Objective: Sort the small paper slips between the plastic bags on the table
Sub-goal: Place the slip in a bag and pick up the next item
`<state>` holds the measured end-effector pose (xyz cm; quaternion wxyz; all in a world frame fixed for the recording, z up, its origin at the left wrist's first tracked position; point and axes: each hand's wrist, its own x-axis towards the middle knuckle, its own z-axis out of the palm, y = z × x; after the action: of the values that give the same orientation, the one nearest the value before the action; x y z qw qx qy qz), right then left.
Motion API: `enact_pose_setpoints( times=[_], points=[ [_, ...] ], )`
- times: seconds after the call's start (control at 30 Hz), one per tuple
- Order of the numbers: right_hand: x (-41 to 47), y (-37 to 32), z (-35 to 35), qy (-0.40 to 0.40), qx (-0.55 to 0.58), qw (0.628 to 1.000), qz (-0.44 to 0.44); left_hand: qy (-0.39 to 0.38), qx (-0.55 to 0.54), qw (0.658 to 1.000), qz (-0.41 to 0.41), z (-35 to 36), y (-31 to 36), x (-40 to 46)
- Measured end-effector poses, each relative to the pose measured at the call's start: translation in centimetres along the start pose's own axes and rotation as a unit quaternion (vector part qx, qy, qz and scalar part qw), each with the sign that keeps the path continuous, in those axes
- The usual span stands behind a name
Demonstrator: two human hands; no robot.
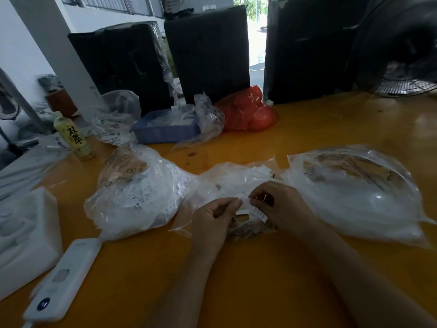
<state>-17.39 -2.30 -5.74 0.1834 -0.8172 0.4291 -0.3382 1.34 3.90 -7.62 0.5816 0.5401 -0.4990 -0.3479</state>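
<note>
Two bare forearms reach up from the bottom of the frame across an orange bench (236,280), meeting at centre — the left hand (212,218) and right hand (281,204) working a small paper slip (244,201) between them. Fingers of both hands are curled in a pinch, the left thumb and forefinger on the slip's left end, the right fingertips on its right end, so its long axis runs roughly left to right across the frame. More slips (259,213) lie just below the right fingers, touching the crumpled middle bag (236,178) under the hands.

Either hand is equally near the held slip; what the next move appears to turn on is which way it goes. A full clear bag (139,192) sits just left of the left hand, a flatter clear bag (359,192) just right of the right hand — each hand nearer its own side. Motion blur hides any print on the slip.

At lower left lies a white power bank (63,278); a drink bottle (74,136), a blue tray (165,131) and a red bag (248,112) stand toward the upper part of the frame.
</note>
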Motion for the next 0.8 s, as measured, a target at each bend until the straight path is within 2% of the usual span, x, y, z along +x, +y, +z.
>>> enact_pose_setpoints(
  times=[0.27,0.4,0.5,0.57,0.8],
  points=[
    [-0.1,0.0,0.6,-0.026,0.041,0.999,0.011,-0.02,0.003,1.0,0.0,0.0,-0.1,0.0],
    [-0.2,-0.5,0.5,0.021,0.139,0.988,0.065,-0.024,-0.002,1.0,-0.014,0.1,0.1,0.1],
    [-0.1,-0.4,0.1,0.06,0.155,0.98,0.108,0.014,-0.06,0.996,-0.058,0.3,0.2,0.3],
    [0.0,-0.1,0.0,0.06,0.156,0.978,0.123,0.03,-0.087,0.992,-0.085,0.2,0.1,0.5],
    [-0.5,-1.3,1.4,0.056,0.163,0.982,0.082,0.023,-0.076,0.995,-0.068,0.3,0.2,0.3]
  ],
)
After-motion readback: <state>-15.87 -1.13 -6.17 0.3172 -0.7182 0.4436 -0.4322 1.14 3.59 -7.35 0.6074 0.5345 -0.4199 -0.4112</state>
